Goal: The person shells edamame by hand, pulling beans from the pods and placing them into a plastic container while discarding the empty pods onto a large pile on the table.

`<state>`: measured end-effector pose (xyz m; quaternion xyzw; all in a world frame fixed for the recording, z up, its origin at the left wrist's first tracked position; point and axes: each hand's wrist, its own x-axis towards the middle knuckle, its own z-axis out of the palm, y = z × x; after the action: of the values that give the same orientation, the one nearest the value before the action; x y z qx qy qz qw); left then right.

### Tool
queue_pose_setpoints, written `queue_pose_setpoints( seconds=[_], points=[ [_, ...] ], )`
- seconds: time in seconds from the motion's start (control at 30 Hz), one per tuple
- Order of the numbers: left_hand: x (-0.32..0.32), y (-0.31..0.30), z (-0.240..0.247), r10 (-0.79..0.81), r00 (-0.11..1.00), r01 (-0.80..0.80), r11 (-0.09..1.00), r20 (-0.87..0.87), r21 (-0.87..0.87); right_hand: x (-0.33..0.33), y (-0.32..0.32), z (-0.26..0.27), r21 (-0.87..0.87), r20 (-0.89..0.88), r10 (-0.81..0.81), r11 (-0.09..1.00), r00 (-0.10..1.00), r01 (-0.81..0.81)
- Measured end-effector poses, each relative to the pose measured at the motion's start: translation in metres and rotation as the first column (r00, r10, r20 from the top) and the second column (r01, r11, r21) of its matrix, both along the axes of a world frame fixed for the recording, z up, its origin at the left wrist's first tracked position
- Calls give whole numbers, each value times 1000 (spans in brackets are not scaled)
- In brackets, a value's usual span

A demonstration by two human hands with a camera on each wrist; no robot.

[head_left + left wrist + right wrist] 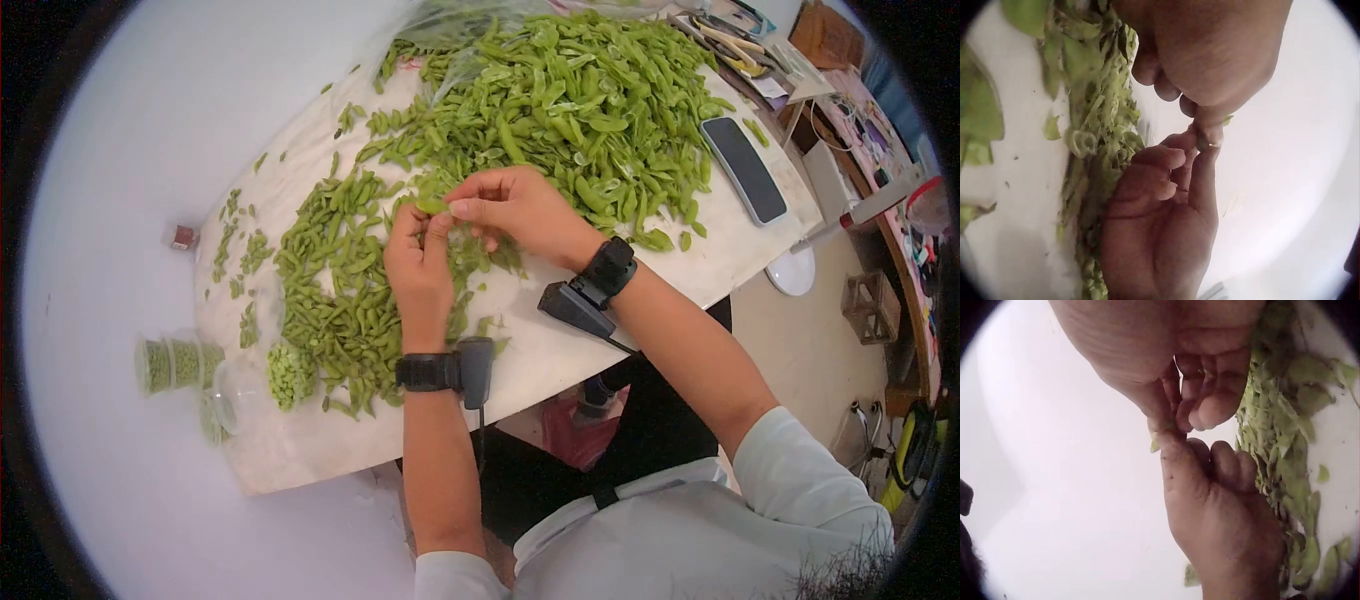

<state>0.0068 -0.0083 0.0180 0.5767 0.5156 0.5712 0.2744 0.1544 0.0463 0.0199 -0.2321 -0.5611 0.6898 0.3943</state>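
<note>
Both hands meet over the table around one green pod point(432, 205). The left hand point(420, 265) pinches it between thumb and fingers. From the other side the right hand point(525, 212) pinches it too, thumb against forefinger. In the left wrist view only a small green bit point(1227, 119) shows between the fingertips, and a pale green tip point(1154, 445) shows in the right wrist view. Fingers cover the rest. Beneath and left of the hands lies a spread of green pods point(340, 260); a larger heap point(590, 110) is beyond them.
A phone point(746, 170) lies right of the heap. Shelled beans point(290, 376) form a small pile at the table's left, near clear containers point(178, 364). A plastic bag point(455, 25) lies at the back, and tools point(735, 45) are at the far right corner.
</note>
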Motion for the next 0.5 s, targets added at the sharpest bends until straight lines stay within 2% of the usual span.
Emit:
queue_pose_setpoints(
  seconds=[0.13, 0.23, 0.33, 0.43, 0.5],
  points=[
    [2, 0, 0, 10, 999, -10, 1000, -31, -5, 1, 1, 1, 35, 9, -29, 999, 1000, 29],
    [-2, 3, -7, -66, 977, 86, 992, 204, -91, 0, 2, 0, 103, 43, -70, 993, 997, 65],
    [0, 0, -7, -160, 922, 206, 974, 354, -96, -2, 1, 1, 119, 40, -83, 990, 996, 78],
    [4, -2, -2, -167, 910, 210, 975, 381, -75, -1, -2, 4, 75, -3, -74, 994, 997, 74],
    [4, -2, -2, -139, 932, 173, 982, 335, -74, -3, -2, 3, 34, -36, -58, 998, 998, 59]
  ],
)
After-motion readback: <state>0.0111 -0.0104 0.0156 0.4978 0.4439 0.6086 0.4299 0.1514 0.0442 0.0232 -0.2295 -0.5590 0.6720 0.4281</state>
